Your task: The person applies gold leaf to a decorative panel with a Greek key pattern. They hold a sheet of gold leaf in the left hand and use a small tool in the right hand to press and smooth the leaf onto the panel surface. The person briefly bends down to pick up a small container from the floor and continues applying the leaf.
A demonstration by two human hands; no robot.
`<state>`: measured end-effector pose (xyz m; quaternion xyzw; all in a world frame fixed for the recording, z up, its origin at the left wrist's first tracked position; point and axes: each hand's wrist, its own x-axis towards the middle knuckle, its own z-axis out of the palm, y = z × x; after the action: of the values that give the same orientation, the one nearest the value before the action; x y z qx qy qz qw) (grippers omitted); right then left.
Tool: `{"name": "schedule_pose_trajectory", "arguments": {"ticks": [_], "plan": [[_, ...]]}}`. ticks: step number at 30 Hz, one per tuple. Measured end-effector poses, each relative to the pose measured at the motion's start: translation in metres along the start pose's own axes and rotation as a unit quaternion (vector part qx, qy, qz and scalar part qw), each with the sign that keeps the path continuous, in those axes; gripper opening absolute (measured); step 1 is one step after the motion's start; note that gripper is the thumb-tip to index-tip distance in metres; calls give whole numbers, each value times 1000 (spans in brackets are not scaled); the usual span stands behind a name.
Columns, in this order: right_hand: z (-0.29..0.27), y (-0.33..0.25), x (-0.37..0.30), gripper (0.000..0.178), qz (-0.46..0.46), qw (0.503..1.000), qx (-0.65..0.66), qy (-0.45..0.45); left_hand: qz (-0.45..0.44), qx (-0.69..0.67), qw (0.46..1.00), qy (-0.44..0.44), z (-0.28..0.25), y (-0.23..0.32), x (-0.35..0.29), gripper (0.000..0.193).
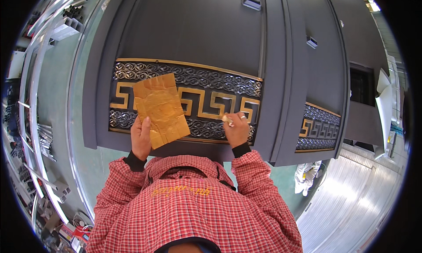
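My left hand [141,136] grips the lower left edge of a creased, gold-smeared sheet [160,108] that looks like cardboard, thumb on its face. The sheet covers part of a raised Greek-key band [191,91] on a dark grey panel. My right hand [237,129] is closed on a small pale, gold-tinged thing [227,119], most of it hidden by the fingers. Its tip is at the lower edge of the key pattern, near the right end. Gold covers much of the band; some faces toward the right look dark. Embossed scroll strips [211,79] run above and below it.
Right of the panel, a second dark panel [323,77] carries a similar key band [321,129], gold at its left end and dark farther along. Metal profiles [66,29] and racks stand at far left. A ribbed metallic sheet [347,191] lies at lower right.
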<state>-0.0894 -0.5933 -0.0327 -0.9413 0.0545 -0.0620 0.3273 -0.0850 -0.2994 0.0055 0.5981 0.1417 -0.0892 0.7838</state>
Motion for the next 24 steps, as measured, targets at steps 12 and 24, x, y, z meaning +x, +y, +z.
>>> {"name": "schedule_pose_trajectory", "arguments": {"ticks": [12, 24], "plan": [[2, -11, 27, 16, -2, 998, 61, 8, -3, -5, 1000, 0, 2, -1, 1, 31], [29, -1, 42, 16, -39, 997, 22, -66, 0, -6, 1000, 5, 3, -1, 0, 33]]}}
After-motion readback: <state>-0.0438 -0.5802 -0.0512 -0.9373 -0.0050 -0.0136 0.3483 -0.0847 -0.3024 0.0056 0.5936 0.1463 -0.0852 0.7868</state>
